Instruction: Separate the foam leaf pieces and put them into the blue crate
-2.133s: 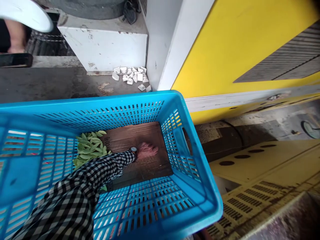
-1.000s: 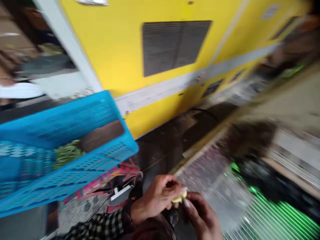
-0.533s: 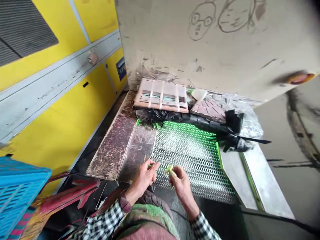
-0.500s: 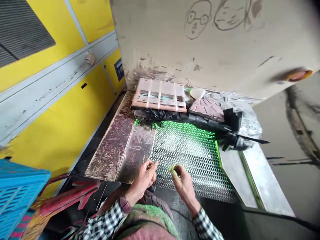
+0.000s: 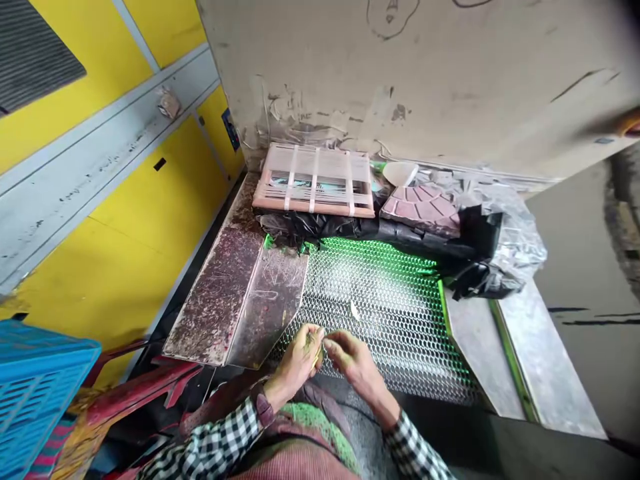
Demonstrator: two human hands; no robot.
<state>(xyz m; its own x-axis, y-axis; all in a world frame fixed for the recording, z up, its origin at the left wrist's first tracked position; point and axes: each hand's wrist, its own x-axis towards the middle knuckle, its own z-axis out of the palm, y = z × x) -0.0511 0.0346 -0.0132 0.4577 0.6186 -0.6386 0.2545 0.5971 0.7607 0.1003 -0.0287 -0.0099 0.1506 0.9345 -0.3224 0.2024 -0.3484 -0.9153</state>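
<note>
My left hand (image 5: 301,352) is closed over the near edge of a metal mesh belt (image 5: 395,347). A bit of something yellowish shows between its fingers, too small and covered to name. Close beside it, my right hand (image 5: 354,363) has thumb and forefinger drawn together at the left fingertips. Whatever sits in that pinch, if anything, is hidden. Beyond the hands, a small pale yellowish piece (image 5: 355,310) lies on the mesh.
Behind the belt, black plastic sheeting (image 5: 400,230) carries a strapped wooden-edged frame (image 5: 313,210) and a pink fan-shaped piece (image 5: 420,208). Metal side plates (image 5: 215,293) flank the belt. A blue crate (image 5: 45,373) stands at left, near a yellow machine panel (image 5: 125,227).
My right hand has released a small yellowish piece, which now lies on the mesh, and has come left to meet my left hand. The view has shifted slightly.
</note>
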